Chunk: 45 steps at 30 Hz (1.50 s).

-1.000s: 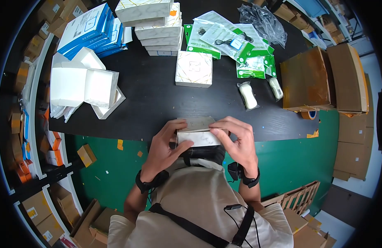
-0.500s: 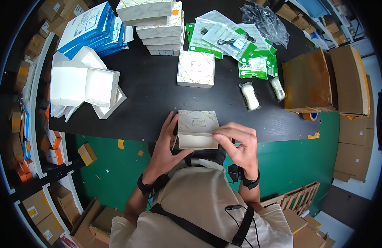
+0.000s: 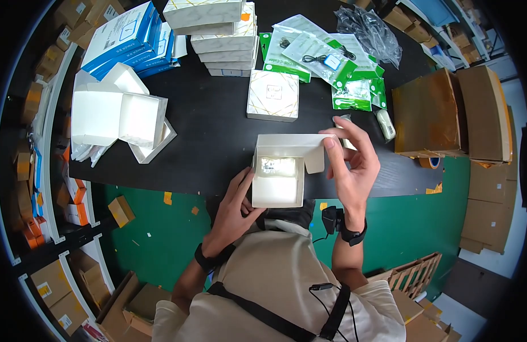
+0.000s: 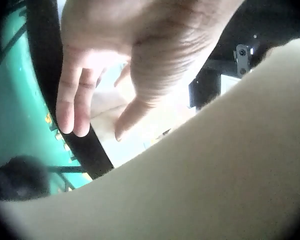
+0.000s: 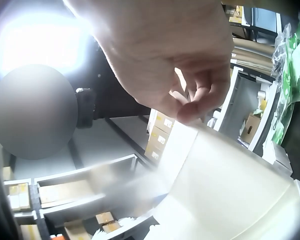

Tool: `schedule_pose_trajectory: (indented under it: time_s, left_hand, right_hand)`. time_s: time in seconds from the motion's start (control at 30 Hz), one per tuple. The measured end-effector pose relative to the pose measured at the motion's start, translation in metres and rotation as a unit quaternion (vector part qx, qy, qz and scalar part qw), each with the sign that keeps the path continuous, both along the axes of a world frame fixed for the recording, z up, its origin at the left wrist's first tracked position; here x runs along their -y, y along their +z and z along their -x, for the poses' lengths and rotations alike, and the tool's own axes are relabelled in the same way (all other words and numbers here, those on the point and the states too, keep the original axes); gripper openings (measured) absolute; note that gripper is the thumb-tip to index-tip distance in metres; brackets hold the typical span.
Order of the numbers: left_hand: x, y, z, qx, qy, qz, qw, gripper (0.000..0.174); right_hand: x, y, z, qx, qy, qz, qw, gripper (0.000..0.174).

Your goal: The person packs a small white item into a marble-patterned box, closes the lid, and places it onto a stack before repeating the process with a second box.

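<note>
A small white box (image 3: 301, 185) is held over the table's front edge, its lid (image 3: 289, 143) raised toward the back. Inside its rear half lies a clear plastic-wrapped item (image 3: 277, 166) with dark print; a plain white surface fills the front half. My left hand (image 3: 230, 215) grips the box at its lower left, thumb along the near edge. At the lid's right corner, above a hanging side flap (image 3: 314, 162), my right hand (image 3: 354, 168) pinches the edge between thumb and finger. In the right wrist view the pale lid (image 5: 225, 175) extends down from these fingers.
A closed marble-patterned box (image 3: 273, 94) sits just beyond, before a stack of similar boxes (image 3: 226, 45). Green-and-white cable bags (image 3: 317, 57) lie behind. To the right are a wrapped white item (image 3: 385, 124) and cardboard cartons (image 3: 426, 114). Opened white boxes (image 3: 98, 117) stand left.
The box's lid has swung up and back, exposing the inside. My right hand has moved up and away with the lid's corner, while my left stays at the box's left side.
</note>
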<state>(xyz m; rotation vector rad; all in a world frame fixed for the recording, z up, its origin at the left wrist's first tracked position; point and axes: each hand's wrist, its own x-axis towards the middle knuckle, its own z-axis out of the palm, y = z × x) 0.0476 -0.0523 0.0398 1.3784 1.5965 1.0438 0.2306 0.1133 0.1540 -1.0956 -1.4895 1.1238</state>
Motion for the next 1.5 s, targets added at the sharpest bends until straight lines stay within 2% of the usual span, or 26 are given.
schedule_pose_trajectory:
  time_s: [0.17, 0.3, 0.4, 0.53, 0.7, 0.8, 0.97, 1.03, 1.07, 1.17, 1.2, 1.3, 1.5]
  left_hand:
    - [-0.002, 0.008, 0.003, -0.005, -0.011, 0.014, 1.0, 0.091]
    - [-0.002, 0.01, 0.003, 0.01, -0.002, 0.025, 1.0, 0.09]
    - [-0.003, 0.011, 0.003, 0.003, -0.005, 0.027, 1.0, 0.091]
    - [-0.003, 0.014, 0.004, -0.012, -0.007, 0.031, 0.999, 0.092]
    - [-0.005, 0.012, 0.005, -0.03, -0.022, 0.028, 0.999, 0.093]
    - [-0.007, 0.02, 0.005, -0.019, -0.014, 0.051, 0.998, 0.092]
    - [-0.006, 0.015, 0.006, -0.03, -0.017, 0.038, 0.999, 0.092]
    - [-0.006, 0.016, 0.007, -0.025, -0.017, 0.043, 0.999, 0.092]
    - [-0.006, 0.016, 0.007, -0.023, -0.017, 0.046, 0.999, 0.092]
    - [-0.006, 0.016, 0.007, -0.019, -0.02, 0.047, 0.998, 0.092]
    - [-0.007, 0.016, 0.007, -0.019, -0.02, 0.048, 0.998, 0.091]
    - [-0.008, 0.017, 0.008, -0.021, -0.022, 0.047, 0.998, 0.091]
    - [-0.008, 0.017, 0.008, -0.025, -0.025, 0.049, 0.998, 0.091]
  right_hand:
    - [-0.015, -0.031, -0.014, 0.059, -0.015, -0.069, 0.996, 0.032]
    - [-0.02, -0.052, -0.021, 0.07, 0.001, -0.041, 0.997, 0.03]
    - [-0.017, -0.058, -0.024, 0.07, 0.034, 0.056, 0.995, 0.029]
    - [-0.011, -0.062, -0.021, 0.064, 0.043, 0.087, 0.993, 0.029]
    - [-0.003, -0.065, -0.016, 0.062, 0.05, 0.096, 0.992, 0.03]
    - [-0.002, -0.069, -0.011, 0.134, 0.054, 0.057, 0.988, 0.031]
    - [-0.01, -0.073, -0.032, 0.118, 0.035, 0.052, 0.991, 0.032]
    - [-0.018, -0.068, -0.047, 0.166, -0.037, 0.035, 0.985, 0.034]
    - [-0.023, -0.065, -0.052, 0.167, -0.037, 0.036, 0.985, 0.034]
    - [-0.038, -0.052, -0.066, 0.311, -0.129, -0.018, 0.942, 0.033]
    - [-0.04, -0.056, -0.074, 0.311, -0.129, -0.018, 0.942, 0.033]
    - [-0.045, -0.074, -0.09, 0.413, -0.043, -0.097, 0.905, 0.035]
    - [-0.039, -0.079, -0.081, 0.409, -0.064, -0.042, 0.909, 0.037]
